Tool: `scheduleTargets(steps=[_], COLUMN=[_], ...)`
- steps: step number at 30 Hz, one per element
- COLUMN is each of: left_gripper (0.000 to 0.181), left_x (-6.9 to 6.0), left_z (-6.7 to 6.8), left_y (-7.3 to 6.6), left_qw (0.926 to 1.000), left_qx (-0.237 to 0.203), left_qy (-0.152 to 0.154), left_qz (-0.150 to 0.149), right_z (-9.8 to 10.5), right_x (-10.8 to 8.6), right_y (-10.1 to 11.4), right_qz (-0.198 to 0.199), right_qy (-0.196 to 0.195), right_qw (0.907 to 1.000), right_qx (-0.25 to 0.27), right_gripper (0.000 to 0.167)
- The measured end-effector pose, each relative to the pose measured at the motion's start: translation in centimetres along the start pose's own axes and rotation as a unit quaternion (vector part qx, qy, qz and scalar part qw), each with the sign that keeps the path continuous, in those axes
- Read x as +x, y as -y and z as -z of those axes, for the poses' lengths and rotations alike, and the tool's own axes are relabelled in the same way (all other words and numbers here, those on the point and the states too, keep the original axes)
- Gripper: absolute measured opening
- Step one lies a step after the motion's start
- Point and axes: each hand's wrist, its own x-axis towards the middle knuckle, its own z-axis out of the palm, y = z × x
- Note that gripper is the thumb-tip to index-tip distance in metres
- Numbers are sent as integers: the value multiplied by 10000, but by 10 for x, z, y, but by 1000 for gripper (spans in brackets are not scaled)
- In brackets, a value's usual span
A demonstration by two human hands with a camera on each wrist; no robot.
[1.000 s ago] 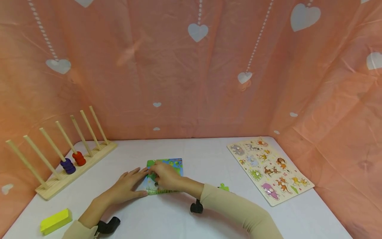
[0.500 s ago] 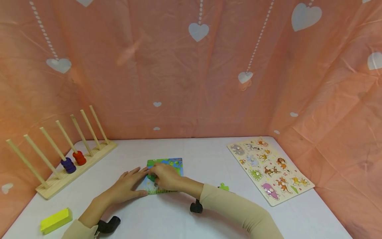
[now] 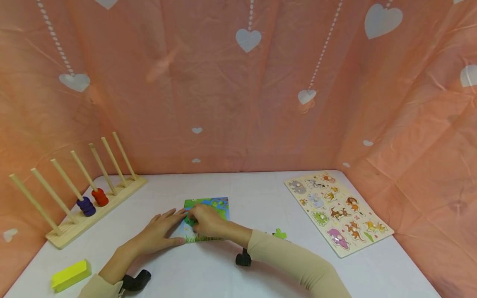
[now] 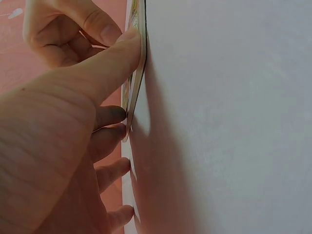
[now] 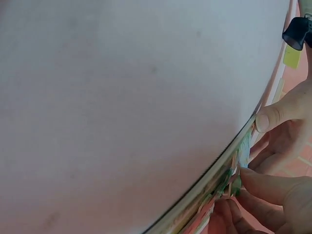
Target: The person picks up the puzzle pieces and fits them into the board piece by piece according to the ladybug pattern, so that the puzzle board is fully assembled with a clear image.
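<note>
A small picture puzzle board point(image 3: 220, 203), blue and green with painted grass along its near edge, lies flat on the white table. My left hand point(image 3: 158, 235) rests at its left side with fingers extended. In the left wrist view, the thumb point(image 4: 129, 46) touches the board's edge. My right hand point(image 3: 209, 220) is over the middle of the board. In the right wrist view, its thumb and fingers pinch a small green puzzle piece point(image 5: 236, 185) at the board's surface. The hand covers much of the picture, so how the piece sits is hidden.
Beside the right forearm lies a loose green puzzle piece point(image 3: 279, 234). An animal peg puzzle point(image 3: 352, 244) lies at right. A wooden peg rack point(image 3: 123, 189) with purple rings point(image 3: 86, 206) and red rings point(image 3: 99, 197) stands at left, a yellow block point(image 3: 71, 275) nearer.
Hardly anything differs. The right hand makes only slight movements over the board, and its forearm has shifted a little left. The left hand keeps its place.
</note>
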Motion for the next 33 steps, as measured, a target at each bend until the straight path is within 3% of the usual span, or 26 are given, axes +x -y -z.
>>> scheduleTargets(steps=[9, 25, 30, 33], left_gripper=[81, 81, 81, 81], left_x=[1, 0, 0, 0], left_z=[1, 0, 0, 0], left_y=[-2, -1, -2, -2], left_qw=[9999, 10000, 9999, 9999], left_qx=[111, 50, 97, 121], left_qy=[-6, -1, -30, -46], left_qz=[16, 6, -5, 11], right_z=[-5, 0, -1, -2], right_x=[2, -5, -17, -28], right_y=[-3, -11, -12, -8], right_qz=[-139, 439, 757, 994], right_qy=[150, 376, 265, 161], right_qw=[9998, 9977, 9961, 9892], right_qx=[6, 347, -374, -1067], right_gripper=[29, 36, 37, 38])
